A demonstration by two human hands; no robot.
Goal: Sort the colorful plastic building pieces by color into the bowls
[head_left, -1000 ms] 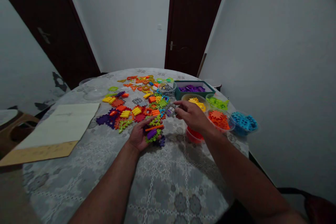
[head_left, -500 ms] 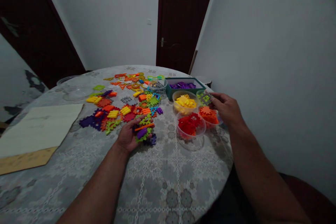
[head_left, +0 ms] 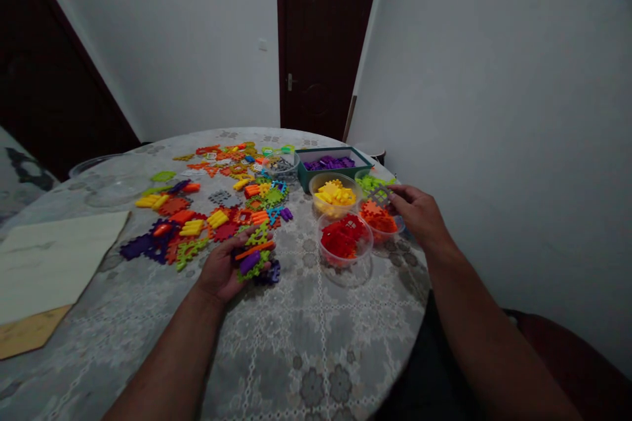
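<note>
Palm up, my left hand (head_left: 222, 270) cradles several plastic building pieces (head_left: 254, 256), among them lime green notched plates, an orange strip and a purple piece. A dark purple notched piece (head_left: 270, 273) is at its fingertips. My right hand (head_left: 419, 214) pinches a grey notched building piece (head_left: 380, 195) between thumb and fingers. That piece is over the bowls of orange pieces (head_left: 379, 216) and lime green pieces (head_left: 371, 182). Clear bowls of red pieces (head_left: 344, 237) and yellow pieces (head_left: 334, 197) stand just to the left.
A green box (head_left: 306, 174) of purple pieces and a clear bowl of grey pieces (head_left: 280, 164) stand farther back. Loose coloured pieces (head_left: 224, 227) spread left of centre. Cardboard sheets (head_left: 54, 263) lie at the left, near clear lids (head_left: 113, 189). The patterned tablecloth (head_left: 291, 329) covers the round table.
The view has turned slightly right, so the table things appear shifted left. My right hand still pinches the grey piece, now less over the green bowl. My left hand keeps its pieces.
</note>
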